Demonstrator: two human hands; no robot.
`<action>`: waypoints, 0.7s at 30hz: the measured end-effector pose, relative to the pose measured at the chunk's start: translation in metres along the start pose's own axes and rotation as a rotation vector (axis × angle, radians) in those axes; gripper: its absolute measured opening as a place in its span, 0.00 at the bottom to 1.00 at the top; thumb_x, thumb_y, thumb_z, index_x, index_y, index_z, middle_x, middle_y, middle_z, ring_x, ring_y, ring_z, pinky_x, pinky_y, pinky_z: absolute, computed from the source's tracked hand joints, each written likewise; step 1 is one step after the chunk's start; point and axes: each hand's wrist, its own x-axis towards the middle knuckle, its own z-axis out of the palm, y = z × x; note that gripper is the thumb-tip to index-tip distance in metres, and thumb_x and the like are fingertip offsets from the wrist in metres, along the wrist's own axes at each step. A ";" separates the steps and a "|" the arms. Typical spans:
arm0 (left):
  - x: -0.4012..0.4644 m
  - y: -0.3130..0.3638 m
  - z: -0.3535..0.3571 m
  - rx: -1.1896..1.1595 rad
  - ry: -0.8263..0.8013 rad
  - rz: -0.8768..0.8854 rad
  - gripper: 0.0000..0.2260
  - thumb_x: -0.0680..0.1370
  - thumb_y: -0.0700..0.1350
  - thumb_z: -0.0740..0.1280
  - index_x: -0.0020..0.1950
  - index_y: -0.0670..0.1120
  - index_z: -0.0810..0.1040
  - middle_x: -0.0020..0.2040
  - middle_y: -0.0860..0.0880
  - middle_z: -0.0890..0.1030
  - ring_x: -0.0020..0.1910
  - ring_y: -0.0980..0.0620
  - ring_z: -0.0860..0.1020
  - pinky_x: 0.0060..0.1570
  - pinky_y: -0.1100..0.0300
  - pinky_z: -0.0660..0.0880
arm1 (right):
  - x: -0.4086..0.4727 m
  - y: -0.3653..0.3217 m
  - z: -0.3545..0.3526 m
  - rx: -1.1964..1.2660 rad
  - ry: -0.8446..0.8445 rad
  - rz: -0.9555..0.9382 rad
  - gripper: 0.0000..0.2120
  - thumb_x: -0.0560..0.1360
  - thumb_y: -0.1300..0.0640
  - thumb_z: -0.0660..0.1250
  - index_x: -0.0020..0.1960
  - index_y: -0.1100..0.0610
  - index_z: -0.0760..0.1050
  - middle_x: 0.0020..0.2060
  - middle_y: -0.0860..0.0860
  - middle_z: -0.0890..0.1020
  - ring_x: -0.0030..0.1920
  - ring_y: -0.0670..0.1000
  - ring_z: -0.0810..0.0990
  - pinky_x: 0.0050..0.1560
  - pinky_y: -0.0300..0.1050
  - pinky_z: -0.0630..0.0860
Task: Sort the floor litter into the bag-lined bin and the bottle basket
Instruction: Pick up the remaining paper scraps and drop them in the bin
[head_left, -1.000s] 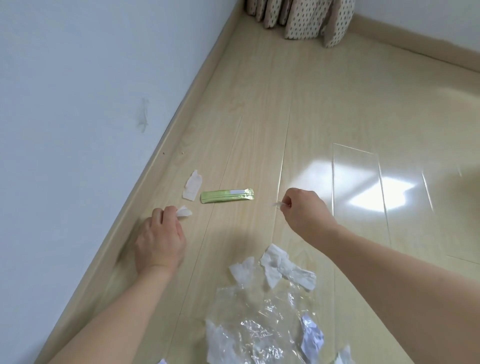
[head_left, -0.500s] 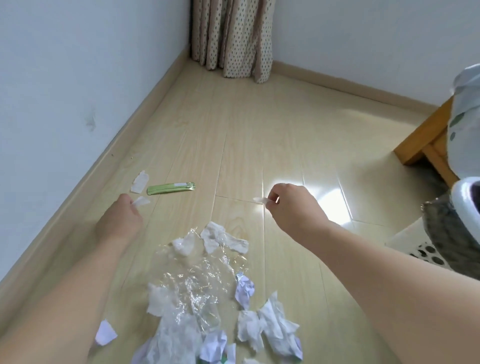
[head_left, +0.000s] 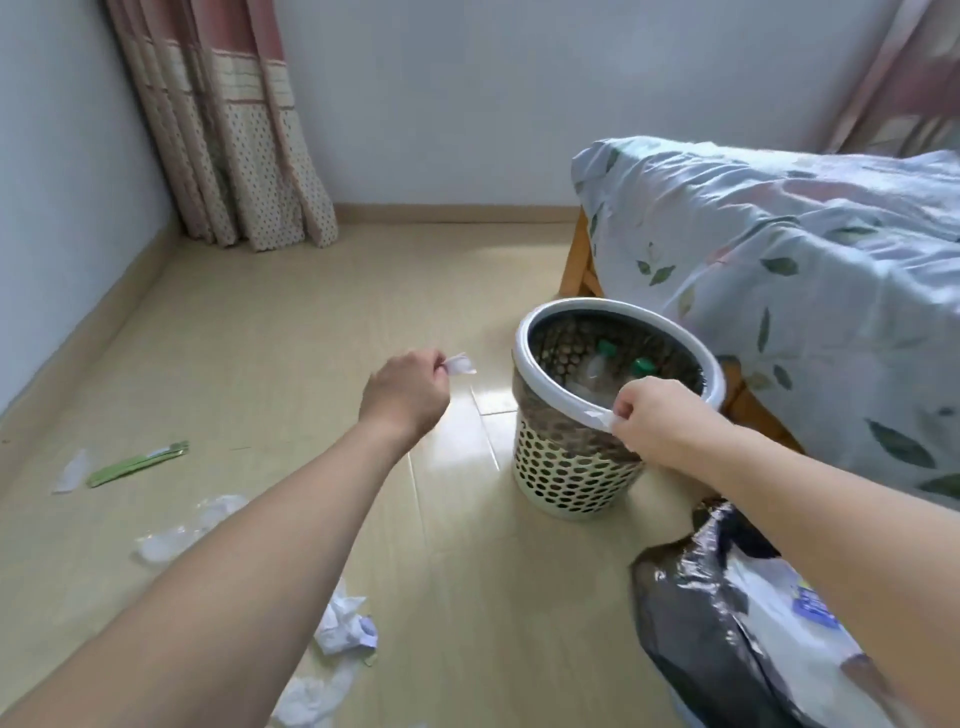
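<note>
We are pinching one paper scrap (head_left: 461, 363) in our left hand (head_left: 404, 392) and another scrap (head_left: 597, 417) in our right hand (head_left: 655, 419), beside the bottle basket (head_left: 566, 467).

Single head-worn view, wide-angle, looking forward and down across floor (head_left: 260, 332) toward basket (head_left: 566, 467); forearms close in foreground.
</note>
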 end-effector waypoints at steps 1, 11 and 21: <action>-0.007 0.034 0.007 -0.039 -0.057 0.046 0.08 0.79 0.43 0.58 0.46 0.45 0.77 0.44 0.43 0.80 0.44 0.41 0.76 0.39 0.55 0.68 | -0.007 0.026 -0.010 -0.007 -0.006 0.029 0.05 0.77 0.57 0.63 0.46 0.55 0.78 0.43 0.53 0.82 0.44 0.54 0.80 0.47 0.45 0.79; -0.121 0.260 0.092 -0.087 -0.474 0.220 0.07 0.75 0.43 0.61 0.44 0.48 0.78 0.46 0.47 0.82 0.47 0.45 0.79 0.48 0.54 0.76 | -0.091 0.215 -0.040 -0.129 -0.294 0.338 0.10 0.72 0.67 0.60 0.32 0.60 0.68 0.21 0.53 0.73 0.22 0.50 0.72 0.24 0.39 0.71; -0.131 0.288 0.100 0.182 -0.702 0.178 0.11 0.74 0.40 0.60 0.52 0.45 0.81 0.49 0.47 0.82 0.48 0.47 0.80 0.48 0.53 0.79 | -0.083 0.232 -0.037 -0.127 -0.218 0.116 0.05 0.75 0.62 0.59 0.48 0.58 0.73 0.39 0.52 0.75 0.44 0.57 0.78 0.41 0.43 0.72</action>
